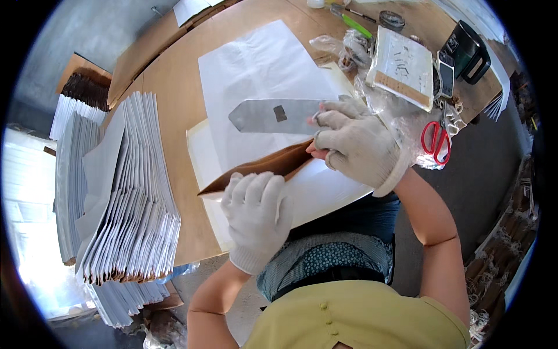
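A white paper bag point(325, 185) with a brown inner side lies before me, its mouth gaping toward the far side. My left hand point(256, 212), in a whitish knitted glove, is closed on the bag's left part near the mouth. Gloved with some fingertips bare, my right hand point(360, 139) is at the bag's right part. Its upper fingers are closed over the right end of a flat grey plate point(253, 116), while lower fingertips touch the brown mouth. The plate has a pointed left end and a small dark patch. Beneath it is a large white sheet point(250, 64).
Stacks of folded white paper bags point(136, 203) stand at the left table edge. Red-handled scissors point(436, 142), a phone point(446, 72), a dark mug point(465, 52), a white block-like pack point(401, 67), crumpled plastic point(354, 49) and a green-handled cutter point(356, 25) are at the right.
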Motion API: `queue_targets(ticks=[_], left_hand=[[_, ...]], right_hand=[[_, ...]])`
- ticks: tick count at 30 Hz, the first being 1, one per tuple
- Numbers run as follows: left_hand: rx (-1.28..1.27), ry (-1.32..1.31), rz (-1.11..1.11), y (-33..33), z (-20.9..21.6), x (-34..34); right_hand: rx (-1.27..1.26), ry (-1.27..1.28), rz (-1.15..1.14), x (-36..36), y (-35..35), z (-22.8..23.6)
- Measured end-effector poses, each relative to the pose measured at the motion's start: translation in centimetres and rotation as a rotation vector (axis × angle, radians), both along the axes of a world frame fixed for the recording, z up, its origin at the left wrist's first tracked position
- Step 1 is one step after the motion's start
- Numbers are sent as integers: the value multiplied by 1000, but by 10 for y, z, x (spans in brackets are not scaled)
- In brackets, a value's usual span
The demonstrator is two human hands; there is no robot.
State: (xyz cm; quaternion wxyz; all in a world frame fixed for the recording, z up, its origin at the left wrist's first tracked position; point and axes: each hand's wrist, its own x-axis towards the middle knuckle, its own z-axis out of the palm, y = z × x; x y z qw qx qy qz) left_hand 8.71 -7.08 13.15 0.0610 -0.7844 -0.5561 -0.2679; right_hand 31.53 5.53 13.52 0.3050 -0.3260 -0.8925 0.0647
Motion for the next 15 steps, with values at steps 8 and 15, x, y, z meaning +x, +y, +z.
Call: queue_targets(ticks=[8, 15], left_hand=[[-1036, 228, -262, -19, -48, 9], [-618, 423, -388, 106, -52, 86]], right_hand=[[-536, 172, -126, 27, -4, -8], [-231, -165, -359, 101, 0, -121]])
